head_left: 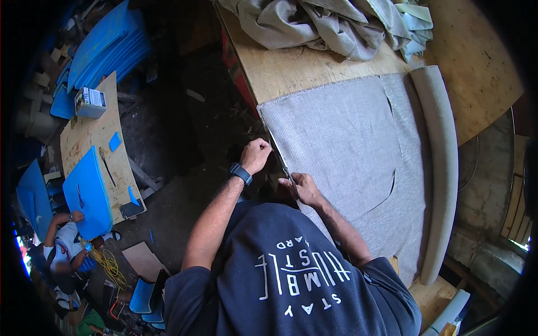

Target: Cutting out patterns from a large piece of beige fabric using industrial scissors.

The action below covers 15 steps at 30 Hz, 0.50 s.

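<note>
**Cutting grey fabric at the table edge**

Your right hand (302,187) grips scissors (290,178) at the near edge of the grey fabric (342,145) spread on the plywood table (291,70). Your left hand (256,155), fisted, pinches that edge taut.

Crumpled cloth pile (319,22) sits up top on the plywood table (291,70), with a long padded roll (443,168) along the right. Off left there's blue foam panels (106,42), a small box (89,102), and another person (64,246) working on a blue sheet (87,193).

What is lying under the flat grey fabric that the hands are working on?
The grey fabric lies on a plywood table, bare beyond its edges. The covered part of the board cannot be seen.
</note>
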Available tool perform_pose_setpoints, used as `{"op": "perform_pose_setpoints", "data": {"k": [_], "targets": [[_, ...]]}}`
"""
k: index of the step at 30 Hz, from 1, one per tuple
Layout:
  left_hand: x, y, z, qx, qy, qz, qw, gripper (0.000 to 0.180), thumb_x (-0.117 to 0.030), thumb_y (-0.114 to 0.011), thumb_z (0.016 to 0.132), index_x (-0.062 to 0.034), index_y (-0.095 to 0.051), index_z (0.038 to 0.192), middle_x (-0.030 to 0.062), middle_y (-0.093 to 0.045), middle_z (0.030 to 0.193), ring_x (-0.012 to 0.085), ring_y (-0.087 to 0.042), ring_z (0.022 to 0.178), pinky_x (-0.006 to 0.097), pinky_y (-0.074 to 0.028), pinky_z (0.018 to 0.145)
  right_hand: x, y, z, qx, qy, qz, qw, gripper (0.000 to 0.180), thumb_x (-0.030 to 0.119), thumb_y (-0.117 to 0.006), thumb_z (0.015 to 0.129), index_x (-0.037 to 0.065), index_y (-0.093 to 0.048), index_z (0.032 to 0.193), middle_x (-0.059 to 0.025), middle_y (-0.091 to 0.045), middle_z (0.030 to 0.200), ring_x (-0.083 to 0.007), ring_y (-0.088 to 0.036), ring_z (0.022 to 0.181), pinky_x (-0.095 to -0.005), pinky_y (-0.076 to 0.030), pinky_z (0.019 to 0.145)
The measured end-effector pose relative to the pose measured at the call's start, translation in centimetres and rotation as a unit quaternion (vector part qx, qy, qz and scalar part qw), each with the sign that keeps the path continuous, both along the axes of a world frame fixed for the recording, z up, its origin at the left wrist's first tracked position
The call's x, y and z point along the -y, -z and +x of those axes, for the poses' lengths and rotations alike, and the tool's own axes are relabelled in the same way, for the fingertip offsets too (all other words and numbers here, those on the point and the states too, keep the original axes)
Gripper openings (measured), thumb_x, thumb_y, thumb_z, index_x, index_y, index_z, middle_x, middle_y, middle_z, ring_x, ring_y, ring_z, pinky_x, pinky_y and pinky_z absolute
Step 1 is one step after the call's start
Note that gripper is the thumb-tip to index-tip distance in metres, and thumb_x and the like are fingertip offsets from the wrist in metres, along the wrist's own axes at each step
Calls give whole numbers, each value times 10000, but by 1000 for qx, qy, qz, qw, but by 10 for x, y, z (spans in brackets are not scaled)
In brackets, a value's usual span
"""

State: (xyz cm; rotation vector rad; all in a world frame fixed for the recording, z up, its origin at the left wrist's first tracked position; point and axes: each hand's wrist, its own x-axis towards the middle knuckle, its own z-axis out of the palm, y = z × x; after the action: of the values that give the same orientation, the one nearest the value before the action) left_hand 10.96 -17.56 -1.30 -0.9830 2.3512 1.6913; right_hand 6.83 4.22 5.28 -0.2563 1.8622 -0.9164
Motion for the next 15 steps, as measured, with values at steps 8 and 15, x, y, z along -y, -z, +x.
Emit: {"op": "perform_pose_setpoints", "data": {"k": [8, 15], "targets": [[4, 2, 6, 16, 3, 0, 1000, 213, -231, -678, 870, -26, -709, 915, 156, -734, 849, 306, -717, 818, 415, -551, 740, 17, -4, -10, -17, -7, 4, 1000, 572, 571, -717, 901, 39, -591, 732, -16, -550, 583, -113, -544, 528, -292, -426, 490], [6, 3, 8, 6, 1, -3, 1000, 209, -236, -680, 874, -33, -711, 913, 153, -736, 851, 307, -718, 809, 413, -552, 726, 25, -13, -12, 3, 10, -4, 1000, 592, 596, -715, 890, 52, -575, 704, -30, -564, 586, -111, -547, 525, -294, -427, 485]]}}
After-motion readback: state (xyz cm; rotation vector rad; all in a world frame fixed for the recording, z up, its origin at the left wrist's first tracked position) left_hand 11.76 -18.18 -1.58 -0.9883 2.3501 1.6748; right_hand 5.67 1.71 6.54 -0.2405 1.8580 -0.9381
